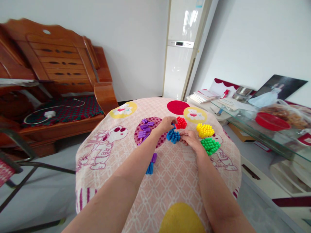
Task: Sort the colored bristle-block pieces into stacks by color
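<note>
Pinching a blue piece (173,126), my left hand (167,124) sits just beyond the blue bunch (173,136), which lies between my hands; my right hand (191,139) is at its right edge, though I cannot tell whether those fingers are closed.

The blue pieces (173,137) are short, slim and closely grouped, most standing upright, on the patterned tablecloth (170,184). One further blue piece (173,126) is positioned above the group's far edge, partly hidden. The group sits immediately nearside of the red cluster (181,123) and left of the green cluster (210,146).
</note>
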{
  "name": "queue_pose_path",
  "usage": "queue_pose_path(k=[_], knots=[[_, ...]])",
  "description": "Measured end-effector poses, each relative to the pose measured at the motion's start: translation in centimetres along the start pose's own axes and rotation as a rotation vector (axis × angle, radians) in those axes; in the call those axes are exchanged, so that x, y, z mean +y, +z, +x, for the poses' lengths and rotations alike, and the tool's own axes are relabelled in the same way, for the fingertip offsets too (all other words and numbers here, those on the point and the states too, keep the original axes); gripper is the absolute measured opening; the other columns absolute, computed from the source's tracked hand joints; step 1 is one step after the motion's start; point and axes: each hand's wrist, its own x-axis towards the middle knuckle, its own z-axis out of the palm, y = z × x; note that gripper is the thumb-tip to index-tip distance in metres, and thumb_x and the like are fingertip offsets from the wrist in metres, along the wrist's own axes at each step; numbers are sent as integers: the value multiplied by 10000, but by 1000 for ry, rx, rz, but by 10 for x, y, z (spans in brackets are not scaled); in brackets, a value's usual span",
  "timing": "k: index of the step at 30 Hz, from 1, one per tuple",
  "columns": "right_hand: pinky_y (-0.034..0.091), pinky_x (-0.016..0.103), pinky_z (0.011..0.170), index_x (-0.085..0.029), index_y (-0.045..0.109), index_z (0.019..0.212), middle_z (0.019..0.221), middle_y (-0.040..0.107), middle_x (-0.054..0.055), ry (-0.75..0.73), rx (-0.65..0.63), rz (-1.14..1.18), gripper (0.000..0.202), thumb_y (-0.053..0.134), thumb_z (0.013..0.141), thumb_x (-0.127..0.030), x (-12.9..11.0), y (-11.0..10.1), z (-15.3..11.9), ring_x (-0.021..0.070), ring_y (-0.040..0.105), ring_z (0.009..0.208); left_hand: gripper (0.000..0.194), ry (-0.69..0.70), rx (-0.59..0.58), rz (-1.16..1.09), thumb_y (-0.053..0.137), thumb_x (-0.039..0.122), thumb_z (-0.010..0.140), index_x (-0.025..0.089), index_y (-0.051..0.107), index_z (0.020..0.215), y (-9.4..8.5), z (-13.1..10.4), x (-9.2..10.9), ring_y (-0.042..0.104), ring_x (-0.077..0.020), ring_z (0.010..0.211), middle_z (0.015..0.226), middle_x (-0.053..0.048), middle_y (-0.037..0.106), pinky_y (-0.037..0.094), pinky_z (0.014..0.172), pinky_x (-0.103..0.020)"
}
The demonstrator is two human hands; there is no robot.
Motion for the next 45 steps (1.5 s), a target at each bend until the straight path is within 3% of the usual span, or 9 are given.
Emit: queue_pose_path(k=[9, 12, 19, 23, 27, 30, 37, 41, 45], knots=[[418, 160, 372, -175, 644, 803, 601, 670, -10, -2, 23, 5, 177, 544, 683, -92, -1, 0, -1, 108, 591, 471, 451, 107, -199, -52, 445, -8, 619, 142, 744, 922, 15, 6, 8, 669, -149, 837, 909, -42, 756, 514, 791, -221], [410, 157, 368, -173, 639, 803, 599, 672, -8, -10, 25, 13, 165, 554, 681, -100, 2, 0, 0, 105, 585, 463, 428, 98, -185, -40, 429, 1, 673, 146, 735, 936, 12, 4, 10, 671, -144, 880, 959, -46, 756, 511, 850, -231], [407, 158, 365, -164, 641, 798, 593, 672, -13, -22, 27, 58, 144, 567, 679, -128, 6, 1, 2, 100, 571, 457, 459, -113, 98, -60, 456, 33, 698, 133, 710, 1067, -48, -35, -1, 674, -142, 877, 1015, -61, 745, 523, 827, -242], [402, 151, 361, -164, 651, 784, 581, 662, -17, -15, 26, 48, 144, 570, 672, -120, 4, 1, 1, 96, 568, 457, 296, -214, -21, 122, 539, 119, 723, 158, 746, 930, -70, -75, -7, 666, -166, 798, 849, -35, 742, 505, 763, -248], [404, 152, 366, -163, 655, 783, 576, 659, -16, 0, 33, 32, 158, 557, 673, -106, 1, 2, 0, 91, 560, 449, 190, -192, -221, 314, 609, 136, 714, 181, 749, 835, -57, -99, -6, 666, -208, 910, 906, -50, 742, 482, 836, -277], [399, 148, 367, -162, 656, 794, 580, 661, -15, 4, 38, 22, 174, 553, 672, -94, -1, 2, -2, 89, 564, 451, 183, -186, -257, 367, 632, 139, 716, 190, 733, 860, -46, -106, -4, 651, -225, 990, 987, -64, 732, 472, 879, -288], [407, 150, 369, -163, 651, 787, 579, 659, -17, 6, 32, 35, 159, 555, 679, -99, -1, 1, -3, 86, 555, 443, 181, -246, -123, 316, 605, 118, 719, 176, 698, 864, -40, -105, 6, 655, -197, 895, 925, -56, 724, 468, 803, -266], [411, 150, 372, -164, 648, 768, 584, 664, -14, -8, 24, 38, 137, 564, 674, -113, 1, 1, -1, 88, 557, 450, 142, -337, 0, 228, 571, 151, 773, 155, 703, 827, -27, -92, 21, 641, -165, 756, 812, -49, 714, 450, 704, -246], [406, 148, 370, -166, 651, 760, 587, 667, -16, -17, 27, 43, 138, 556, 673, -116, 2, 1, -1, 90, 563, 455, 130, -383, 20, 170, 609, 245, 817, 156, 684, 758, -11, -84, 31, 637, -156, 727, 743, -37, 702, 441, 674, -238]])
